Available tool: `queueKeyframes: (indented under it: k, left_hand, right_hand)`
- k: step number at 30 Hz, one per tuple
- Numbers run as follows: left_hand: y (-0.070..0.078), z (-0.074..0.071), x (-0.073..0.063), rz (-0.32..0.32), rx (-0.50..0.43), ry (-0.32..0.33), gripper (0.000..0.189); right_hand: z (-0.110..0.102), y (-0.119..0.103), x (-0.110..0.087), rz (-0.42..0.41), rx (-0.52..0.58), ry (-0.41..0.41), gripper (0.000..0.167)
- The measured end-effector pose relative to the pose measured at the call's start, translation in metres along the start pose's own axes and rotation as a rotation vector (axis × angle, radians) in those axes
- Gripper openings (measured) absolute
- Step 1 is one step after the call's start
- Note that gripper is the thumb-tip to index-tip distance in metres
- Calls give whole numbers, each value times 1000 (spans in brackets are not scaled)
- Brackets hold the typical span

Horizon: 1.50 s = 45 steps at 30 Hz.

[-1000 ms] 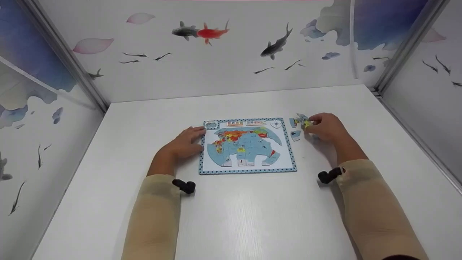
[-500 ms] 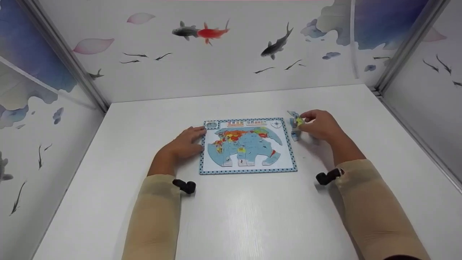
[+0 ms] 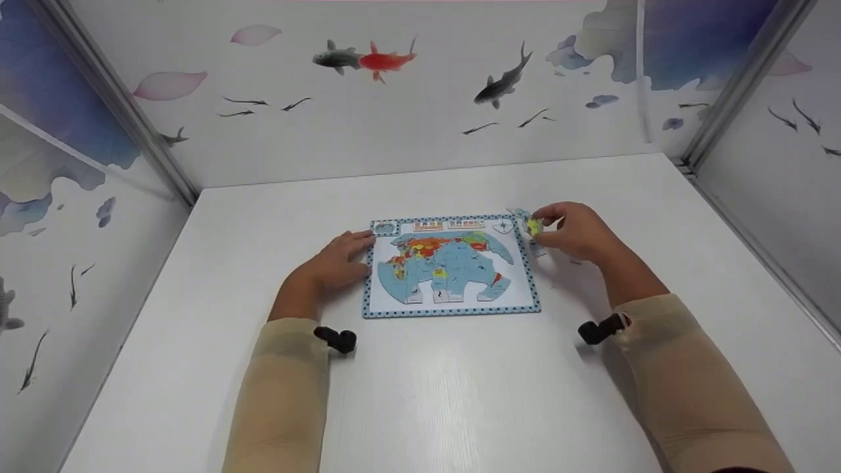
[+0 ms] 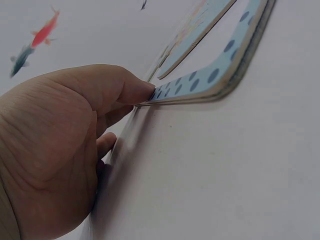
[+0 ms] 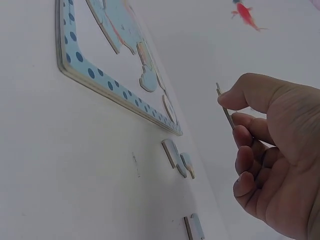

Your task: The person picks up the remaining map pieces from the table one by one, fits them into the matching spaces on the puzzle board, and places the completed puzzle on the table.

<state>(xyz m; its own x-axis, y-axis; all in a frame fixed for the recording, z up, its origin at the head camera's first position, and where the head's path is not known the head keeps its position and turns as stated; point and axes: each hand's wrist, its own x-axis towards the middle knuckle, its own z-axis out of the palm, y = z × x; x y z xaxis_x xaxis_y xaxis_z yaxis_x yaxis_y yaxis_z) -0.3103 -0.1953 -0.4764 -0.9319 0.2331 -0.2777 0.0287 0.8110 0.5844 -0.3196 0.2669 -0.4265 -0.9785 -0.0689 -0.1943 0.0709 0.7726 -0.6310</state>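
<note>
A world map jigsaw puzzle board [image 3: 453, 312] with a dotted blue border lies on the table, its fitted map pieces [image 3: 460, 259] showing white gaps along the lower side. My left hand [image 3: 335, 261] rests at the board's left edge; in the left wrist view the thumb [image 4: 137, 91] touches the dotted border. Between thumb and fingers my right hand [image 3: 573, 230] pinches a blue and yellow puzzle piece [image 3: 533, 226], raised by the board's upper right corner. The right wrist view shows this piece [image 5: 226, 107] edge-on, above the table.
Loose puzzle pieces lie right of the board: two close together [image 5: 173, 156] and another [image 5: 194, 227] farther off in the right wrist view. The white table [image 3: 420, 394] is bounded by a back wall [image 3: 420, 131] and side walls printed with fish.
My right hand has shifted left toward the board with the pinched puzzle piece, which now overlaps the board's upper right corner in the head view. The left hand has stayed put.
</note>
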Motion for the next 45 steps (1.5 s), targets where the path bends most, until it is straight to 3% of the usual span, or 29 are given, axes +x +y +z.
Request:
queueKeyframes:
  k: [27, 45]
  left_hand:
    - [2, 3, -1, -5, -1, 3, 73]
    - [2, 2, -1, -38, -26, 8, 73]
  right_hand:
    - [13, -10, -20, -138, -42, -54, 48]
    - [35, -16, -17, -124, -45, -100, 46]
